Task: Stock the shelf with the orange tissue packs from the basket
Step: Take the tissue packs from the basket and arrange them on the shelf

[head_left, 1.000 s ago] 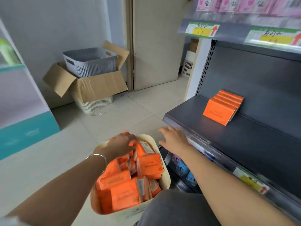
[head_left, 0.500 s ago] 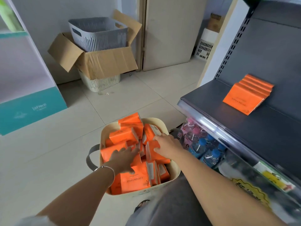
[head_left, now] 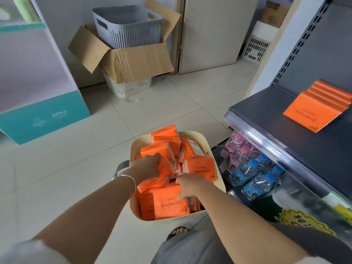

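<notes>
A cream basket [head_left: 213,151] with grey handles stands on the floor in front of me, filled with several orange tissue packs [head_left: 202,166]. My left hand [head_left: 146,166] reaches in and its fingers curl round one orange pack near the middle. My right hand [head_left: 188,184] lies on the big front pack [head_left: 167,203], fingers bent over its top edge. On the dark grey shelf [head_left: 270,111] at the right, a row of several orange packs [head_left: 316,107] leans against the back panel.
Below the shelf lie shrink-wrapped bottles with pink and blue caps [head_left: 247,168]. A cardboard box [head_left: 133,61] holding a grey basket [head_left: 127,25] sits on a white basket at the far wall. A teal-and-lilac display stand [head_left: 38,82] rises at left. My sandalled foot [head_left: 178,230] is beside the basket.
The view has tilted down toward the basket. My right hand came back from the shelf edge into the basket, and my left hand shifted onto a pack in the middle.
</notes>
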Tool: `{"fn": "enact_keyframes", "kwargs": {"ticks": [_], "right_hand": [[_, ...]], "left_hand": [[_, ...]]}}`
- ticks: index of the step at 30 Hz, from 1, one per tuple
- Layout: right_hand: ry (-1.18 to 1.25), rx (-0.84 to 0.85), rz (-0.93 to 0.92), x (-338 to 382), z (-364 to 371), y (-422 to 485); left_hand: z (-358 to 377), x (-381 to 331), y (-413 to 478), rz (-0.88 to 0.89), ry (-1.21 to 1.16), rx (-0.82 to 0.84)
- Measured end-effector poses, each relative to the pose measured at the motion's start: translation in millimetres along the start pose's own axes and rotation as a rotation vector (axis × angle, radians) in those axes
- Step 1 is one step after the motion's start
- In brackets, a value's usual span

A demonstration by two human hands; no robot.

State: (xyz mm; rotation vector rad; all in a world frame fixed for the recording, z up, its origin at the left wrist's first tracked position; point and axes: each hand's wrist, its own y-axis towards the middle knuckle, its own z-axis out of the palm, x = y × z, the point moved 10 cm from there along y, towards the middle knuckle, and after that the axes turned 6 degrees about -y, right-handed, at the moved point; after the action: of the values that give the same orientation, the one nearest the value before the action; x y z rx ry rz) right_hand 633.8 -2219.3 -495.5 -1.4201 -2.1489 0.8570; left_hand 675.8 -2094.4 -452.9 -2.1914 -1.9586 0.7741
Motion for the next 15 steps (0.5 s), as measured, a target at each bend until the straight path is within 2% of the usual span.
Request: {"fn": "enact_keyframes", "kwargs": {"ticks": [7,15], "right_hand": [[0.101,0.015,-0.071,9.3,-0.7,-6.5],[0.159,-0.264,-0.071,-4.8,-41.5,-24.0]], "left_hand": [[6.3,-0.8,-0.6,-0.007,-0.023,0.008],[-17.4,-6.5,-2.7,-0.035,-0.034,-0.071]]}}
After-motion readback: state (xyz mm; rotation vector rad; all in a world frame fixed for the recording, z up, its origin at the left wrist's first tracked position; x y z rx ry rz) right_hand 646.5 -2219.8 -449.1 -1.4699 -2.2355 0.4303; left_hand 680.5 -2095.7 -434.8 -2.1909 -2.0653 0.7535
